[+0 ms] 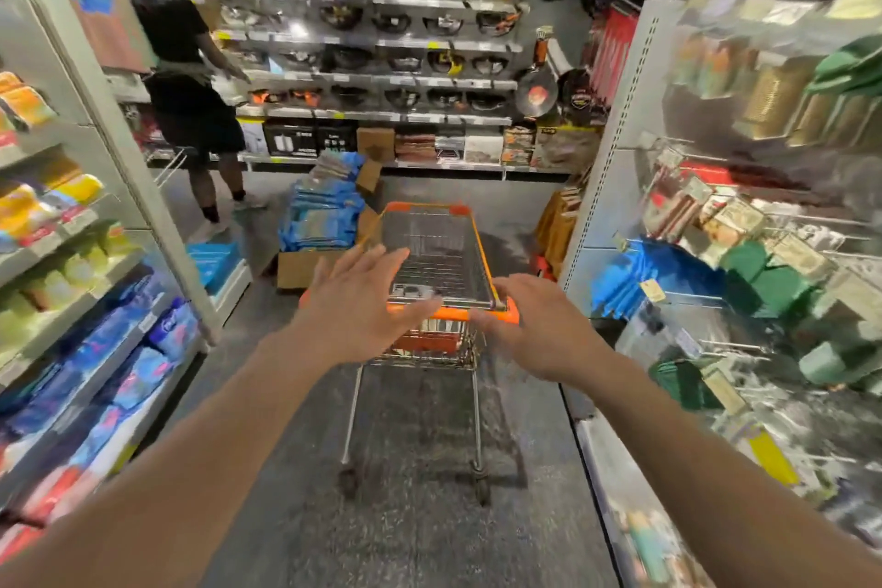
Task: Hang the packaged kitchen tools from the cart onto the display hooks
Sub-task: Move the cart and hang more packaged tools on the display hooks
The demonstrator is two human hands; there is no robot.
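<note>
Both released, fingers spread, the left grip (362, 301) and right grip (539, 325) hovered by the silver wire shopping cart's (478, 248) orange handlebar (453, 313), which lay crosswise just ahead, equally near each.

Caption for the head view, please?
Open left hand and right hand reach for the orange-handled cart in a shop aisle.

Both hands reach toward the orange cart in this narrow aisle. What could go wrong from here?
1. Neither left hand nor right hand grips the cart yet; a loose push could roll it into the cardboard box just ahead.
2. A person stands beyond, on the left; the cart might reach them.
3. The display hooks on the right stick out and may catch an arm.
</note>
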